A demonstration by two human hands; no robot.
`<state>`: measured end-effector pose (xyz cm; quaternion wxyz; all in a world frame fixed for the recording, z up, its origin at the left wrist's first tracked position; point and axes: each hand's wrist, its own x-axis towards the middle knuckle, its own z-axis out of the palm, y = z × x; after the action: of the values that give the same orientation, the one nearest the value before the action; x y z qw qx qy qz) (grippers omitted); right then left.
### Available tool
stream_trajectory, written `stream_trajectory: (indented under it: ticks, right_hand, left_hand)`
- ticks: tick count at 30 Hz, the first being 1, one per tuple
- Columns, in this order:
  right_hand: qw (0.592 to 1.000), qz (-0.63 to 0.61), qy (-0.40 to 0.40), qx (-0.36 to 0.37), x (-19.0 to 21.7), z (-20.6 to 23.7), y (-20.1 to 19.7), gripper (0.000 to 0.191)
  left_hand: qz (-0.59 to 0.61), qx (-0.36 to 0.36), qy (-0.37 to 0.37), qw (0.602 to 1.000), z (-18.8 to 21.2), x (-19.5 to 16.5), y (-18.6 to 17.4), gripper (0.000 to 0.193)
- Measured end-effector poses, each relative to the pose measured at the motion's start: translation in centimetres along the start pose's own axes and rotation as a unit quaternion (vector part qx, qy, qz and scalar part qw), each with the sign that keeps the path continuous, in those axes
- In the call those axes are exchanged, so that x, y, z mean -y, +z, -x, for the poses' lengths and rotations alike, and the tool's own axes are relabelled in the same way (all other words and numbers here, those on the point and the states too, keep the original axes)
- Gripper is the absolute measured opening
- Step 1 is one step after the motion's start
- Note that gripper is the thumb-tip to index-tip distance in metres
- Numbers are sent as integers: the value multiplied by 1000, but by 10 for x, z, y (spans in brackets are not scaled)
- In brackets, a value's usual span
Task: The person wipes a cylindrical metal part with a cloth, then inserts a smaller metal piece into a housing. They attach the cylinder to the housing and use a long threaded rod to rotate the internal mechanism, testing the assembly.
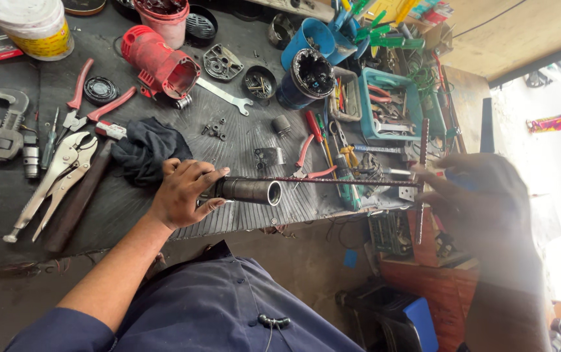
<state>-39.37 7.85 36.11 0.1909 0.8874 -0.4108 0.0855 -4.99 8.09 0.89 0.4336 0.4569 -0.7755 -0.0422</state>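
Your right hand (482, 208) is closest to the lens, blurred and dark, raised off the bench edge with its fingers pinched on the far end of a thin rod (332, 181); a second short rod (422, 179) stands upright across that grip, though how it joins the first is too blurred to tell. The long rod runs level back toward your left hand (186, 193), which is wrapped shut around a dark metal tube (249, 191) held just above the ribbed mat (241, 140). The tube's open mouth faces right, in line with the rod, so the two sit on one axis, with the rod passing close over the tube; whether it enters the bore is unclear. Holding each piece in a separate hand keeps both steady and off the clutter. Behind your left hand lies a black rag (147, 150), and left of it locking pliers (59, 173) and red-handled cutters (91, 107). Farther back sit a red motor housing (160, 62), a flat wrench (225, 96) and a blue housing (306, 78). A teal tray (388, 104) of tools sits near your right hand.
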Motion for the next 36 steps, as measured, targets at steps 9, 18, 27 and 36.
stream_trajectory:
  ticks: [9, 18, 27, 36]
  right_hand:
    - [999, -30, 6, 27, -18, 16, 16, 39]
    - [976, -155, 146, -50, -12, 29, 32, 44]
    - [999, -40, 0, 5, -10, 11, 14, 31]
    - [969, -132, 207, 2, 4, 10, 18, 35]
  left_hand:
    - [9, 11, -14, 1000, -1, 0, 2, 60]
    - [0, 5, -3, 1000, -1, -2, 5, 59]
    - [2, 10, -13, 1000, 2, -1, 4, 61]
    - [1, 5, -12, 1000, 0, -2, 6, 60]
